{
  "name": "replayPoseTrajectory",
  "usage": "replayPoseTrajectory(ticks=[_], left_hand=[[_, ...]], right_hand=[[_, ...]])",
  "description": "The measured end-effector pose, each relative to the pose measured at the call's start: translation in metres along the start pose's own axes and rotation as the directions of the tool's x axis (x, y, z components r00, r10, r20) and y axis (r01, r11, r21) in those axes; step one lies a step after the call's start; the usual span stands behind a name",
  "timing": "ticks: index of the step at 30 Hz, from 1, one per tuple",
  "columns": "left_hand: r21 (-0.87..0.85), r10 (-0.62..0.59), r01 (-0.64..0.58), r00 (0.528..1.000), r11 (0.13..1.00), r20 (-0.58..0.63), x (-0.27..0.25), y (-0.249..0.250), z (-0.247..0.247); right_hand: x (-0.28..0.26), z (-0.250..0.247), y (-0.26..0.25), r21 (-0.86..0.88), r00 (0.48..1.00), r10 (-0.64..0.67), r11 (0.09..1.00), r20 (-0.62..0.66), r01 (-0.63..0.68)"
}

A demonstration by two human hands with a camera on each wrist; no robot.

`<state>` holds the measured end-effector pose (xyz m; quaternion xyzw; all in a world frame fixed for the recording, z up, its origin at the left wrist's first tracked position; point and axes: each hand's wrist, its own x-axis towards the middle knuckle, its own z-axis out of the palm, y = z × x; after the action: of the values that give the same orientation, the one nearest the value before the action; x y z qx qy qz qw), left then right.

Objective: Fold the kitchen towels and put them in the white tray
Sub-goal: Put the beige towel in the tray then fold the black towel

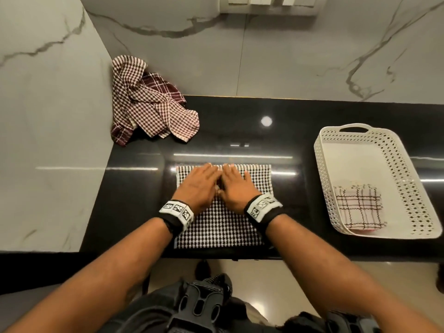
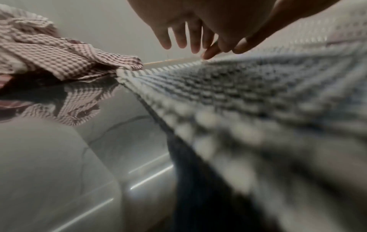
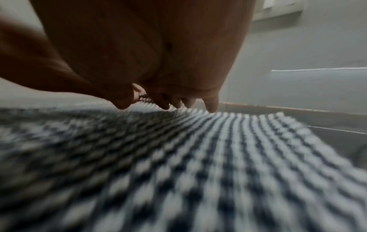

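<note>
Black countertop (image 1: 240, 131), marble wall (image 1: 288, 56), wall sockets (image 1: 269, 3)

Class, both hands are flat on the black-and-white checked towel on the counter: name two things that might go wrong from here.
1. The checked towel lies close to the counter's front edge; smoothing with the left hand and right hand might slide it off.
2. A folded plaid towel already fills the near corner of the white tray; a careless drop could disturb it.
</note>
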<state>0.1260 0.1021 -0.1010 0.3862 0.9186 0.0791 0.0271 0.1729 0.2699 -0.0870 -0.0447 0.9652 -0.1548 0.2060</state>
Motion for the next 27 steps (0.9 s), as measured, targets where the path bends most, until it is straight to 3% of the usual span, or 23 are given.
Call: replayPoseTrajectory(ticks=[2,4,8,10,13,15,17,24,27], left_hand=[[0.079,-0.061,0.047,0.98,0.996,0.189,-0.01,-0.001,0.011],[0.087,-0.179,0.162,0.952,0.983,0.247,-0.029,-0.016,0.013],[0.147,-0.309,0.28,0.917,0.949,0.253,-0.064,-0.046,0.003],[0.182,-0.346,0.304,0.894,0.935,0.284,-0.069,-0.045,-0.006],[0.172,-0.274,0.235,0.927,0.957,0.257,-0.057,-0.013,-0.013],[0.16,-0.19,0.149,0.94,0.976,0.284,-0.05,0.015,-0.006],[0.149,-0.174,0.13,0.925,0.98,0.337,-0.053,0.036,0.005],[0.1,-0.37,0.357,0.887,0.929,0.276,-0.127,0.015,0.011],[0.118,-0.363,0.344,0.9,0.931,0.242,-0.14,0.025,0.008]], right_hand=[[-0.002,0.017,0.004,-0.082,0.995,0.015,0.997,0.101,-0.007],[-0.014,0.02,0.027,-0.098,0.993,0.072,0.993,0.094,-0.063],[-0.041,0.008,0.086,-0.112,0.97,0.235,0.967,0.062,-0.227],[-0.049,0.002,0.09,-0.167,0.954,0.299,0.943,0.033,-0.289],[-0.053,0.006,0.05,-0.115,0.98,0.199,0.973,-0.006,-0.199],[-0.057,0.02,0.016,-0.068,0.997,0.063,0.996,0.05,-0.06],[-0.066,0.038,0.004,-0.054,0.993,0.019,0.998,0.112,-0.013],[-0.114,0.031,0.077,-0.045,0.961,0.262,0.965,0.091,-0.259],[-0.123,0.029,0.059,-0.051,0.973,0.23,0.972,0.008,-0.229]])
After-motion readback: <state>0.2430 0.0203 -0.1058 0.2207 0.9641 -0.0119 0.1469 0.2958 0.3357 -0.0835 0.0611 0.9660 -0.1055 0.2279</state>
